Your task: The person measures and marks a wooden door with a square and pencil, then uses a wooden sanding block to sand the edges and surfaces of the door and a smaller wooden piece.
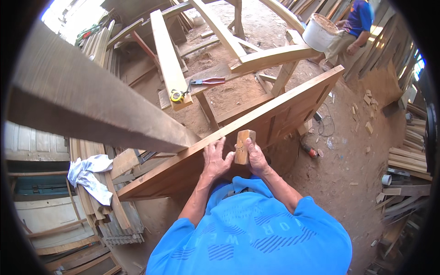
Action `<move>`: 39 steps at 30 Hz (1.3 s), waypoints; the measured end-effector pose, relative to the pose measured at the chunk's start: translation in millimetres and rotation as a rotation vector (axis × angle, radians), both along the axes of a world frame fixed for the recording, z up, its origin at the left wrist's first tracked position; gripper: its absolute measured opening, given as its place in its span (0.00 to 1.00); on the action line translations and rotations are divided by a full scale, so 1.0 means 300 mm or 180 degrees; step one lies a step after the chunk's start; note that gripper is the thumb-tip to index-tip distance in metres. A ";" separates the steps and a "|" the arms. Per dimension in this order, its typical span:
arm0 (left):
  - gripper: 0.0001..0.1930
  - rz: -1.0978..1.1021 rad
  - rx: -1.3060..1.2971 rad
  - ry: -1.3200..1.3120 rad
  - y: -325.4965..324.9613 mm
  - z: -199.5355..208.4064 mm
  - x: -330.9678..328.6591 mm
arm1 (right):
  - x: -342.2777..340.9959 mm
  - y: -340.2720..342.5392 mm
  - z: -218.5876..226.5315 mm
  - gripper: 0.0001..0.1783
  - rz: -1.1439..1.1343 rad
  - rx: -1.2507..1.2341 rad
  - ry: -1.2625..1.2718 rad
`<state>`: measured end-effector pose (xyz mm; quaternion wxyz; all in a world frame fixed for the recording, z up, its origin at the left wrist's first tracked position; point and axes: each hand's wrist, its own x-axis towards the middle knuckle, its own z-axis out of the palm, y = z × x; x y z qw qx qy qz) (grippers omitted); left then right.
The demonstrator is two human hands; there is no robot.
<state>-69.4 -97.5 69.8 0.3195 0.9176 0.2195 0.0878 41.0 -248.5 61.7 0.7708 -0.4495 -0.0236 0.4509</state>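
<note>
A panelled wooden door (293,113) stands on its long edge in front of me, slanting from lower left to upper right. My left hand (216,160) lies against the door near its top edge, fingers stretched and thumb apart, holding nothing. My right hand (258,161) grips a small rectangular wooden block (244,145), held upright just right of the left hand. The thumb shows on the block's side, while the other fingers are mostly hidden behind it. Whether the block touches the door I cannot tell.
A thick wooden post (101,105) rises at the left. Beyond the door, a wooden frame carries a yellow tape measure (176,96), red-handled pliers (208,81) and a white bucket (319,34). A white cloth (94,176) hangs over boards. Another person (355,27) is at the far right. A power tool (312,151) lies on the ground.
</note>
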 end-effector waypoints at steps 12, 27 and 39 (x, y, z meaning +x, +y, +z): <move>0.20 -0.0593 0.0595 0.0430 0.265 -0.187 0.131 | 0.060 -0.089 -0.144 0.32 -0.1399 0.0035 -0.0256; 0.25 -0.2037 -0.0193 0.0445 -0.109 -0.129 -0.112 | -0.119 -0.357 -0.198 0.29 -0.3174 -0.1135 -0.1560; 0.37 -0.2370 -0.0628 0.0899 -0.096 -0.190 -0.087 | 0.022 -0.410 -0.151 0.27 -0.3390 -0.1428 -0.2006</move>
